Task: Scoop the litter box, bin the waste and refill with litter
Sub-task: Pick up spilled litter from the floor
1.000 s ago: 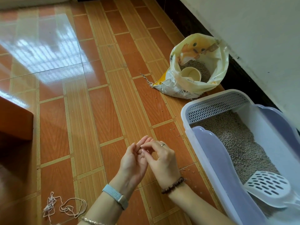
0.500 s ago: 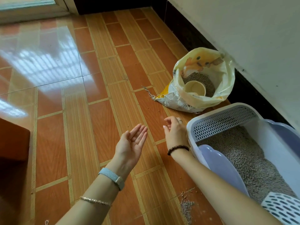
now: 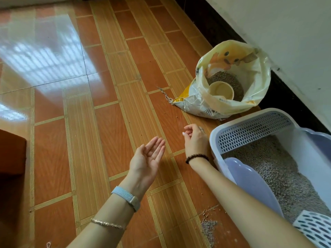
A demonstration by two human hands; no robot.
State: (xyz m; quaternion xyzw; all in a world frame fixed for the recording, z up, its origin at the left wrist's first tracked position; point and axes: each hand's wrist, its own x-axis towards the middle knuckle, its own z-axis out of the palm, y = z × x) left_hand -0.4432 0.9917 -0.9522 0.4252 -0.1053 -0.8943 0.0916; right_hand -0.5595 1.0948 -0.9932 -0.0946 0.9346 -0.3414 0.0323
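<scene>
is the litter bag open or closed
Open: the litter bag has its top folded wide, showing grey litter and a cup sitting inside.

bare forearms, no sleeves. left hand (image 3: 149, 159): pale blue woven band at the wrist, thin gold bracelet further up. right hand (image 3: 195, 140): ring, dark beaded bracelet at the wrist.

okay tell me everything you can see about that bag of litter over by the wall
The litter bag is crinkled pale yellow and white plastic with an orange cartoon animal printed inside its rolled-open mouth. It sits upright on the tiled floor against the dark skirting, just beyond the litter box. It is partly filled with grey-brown pellets, and a cream cup rests on them. A frayed string trails from its left corner.
</scene>
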